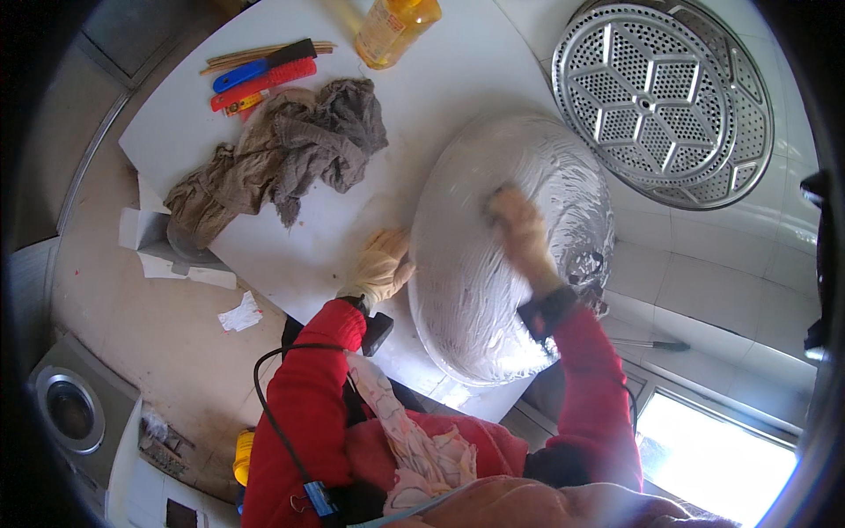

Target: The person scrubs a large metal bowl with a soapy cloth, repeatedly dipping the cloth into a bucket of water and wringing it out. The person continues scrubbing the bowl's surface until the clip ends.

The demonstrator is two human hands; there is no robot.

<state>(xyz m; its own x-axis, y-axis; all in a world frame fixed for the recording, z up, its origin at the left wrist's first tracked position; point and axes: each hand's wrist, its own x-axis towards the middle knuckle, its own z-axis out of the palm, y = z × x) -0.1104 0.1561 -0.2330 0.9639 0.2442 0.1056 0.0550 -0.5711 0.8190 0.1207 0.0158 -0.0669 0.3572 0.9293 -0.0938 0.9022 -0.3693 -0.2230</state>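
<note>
Yellow bottle (pixel 393 37) seemingly holds liquid (pixel 380 51), near the white-streaked metal dome (pixel 475 264).

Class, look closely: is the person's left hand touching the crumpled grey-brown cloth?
No: the left hand is at the edge of the large domed metal object, apart from the cloth.

And there's a label (pixel 382 33) up on the yellow bottle (pixel 407 35), its print too small and blurred to read! Down to the floor now, where a white paper scrap (pixel 239 313) shows reddish marks, illegible too. No word or number can be made out anywhere.
</note>
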